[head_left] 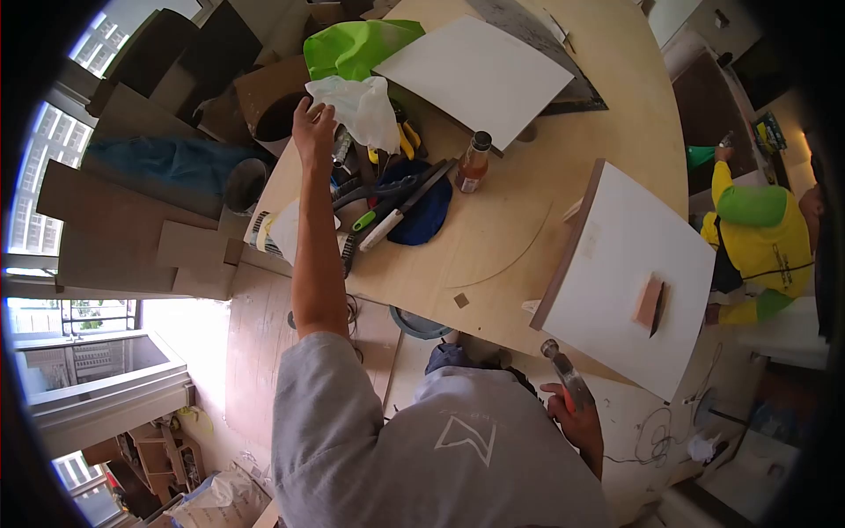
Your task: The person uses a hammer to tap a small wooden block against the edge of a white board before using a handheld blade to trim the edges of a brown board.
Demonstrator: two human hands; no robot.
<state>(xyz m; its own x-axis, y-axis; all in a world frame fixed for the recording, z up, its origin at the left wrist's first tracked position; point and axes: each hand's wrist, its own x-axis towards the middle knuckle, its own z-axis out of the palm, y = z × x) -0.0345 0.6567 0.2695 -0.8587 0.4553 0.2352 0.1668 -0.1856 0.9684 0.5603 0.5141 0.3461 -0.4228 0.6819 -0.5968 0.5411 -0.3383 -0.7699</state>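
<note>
My right hand point(576, 422) grips the hammer point(574, 385), best held clear of the board point(607, 264), while my left hand point(314, 134), fingers parted by the bag point(365, 110), wants a light touch.

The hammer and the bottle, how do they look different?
The hammer is gripped in the right hand, while the bottle stands upright on the table. The hammer shows grey metal and some orange; the bottle is reddish-brown with a dark cap. Both are away from the left hand.
</note>
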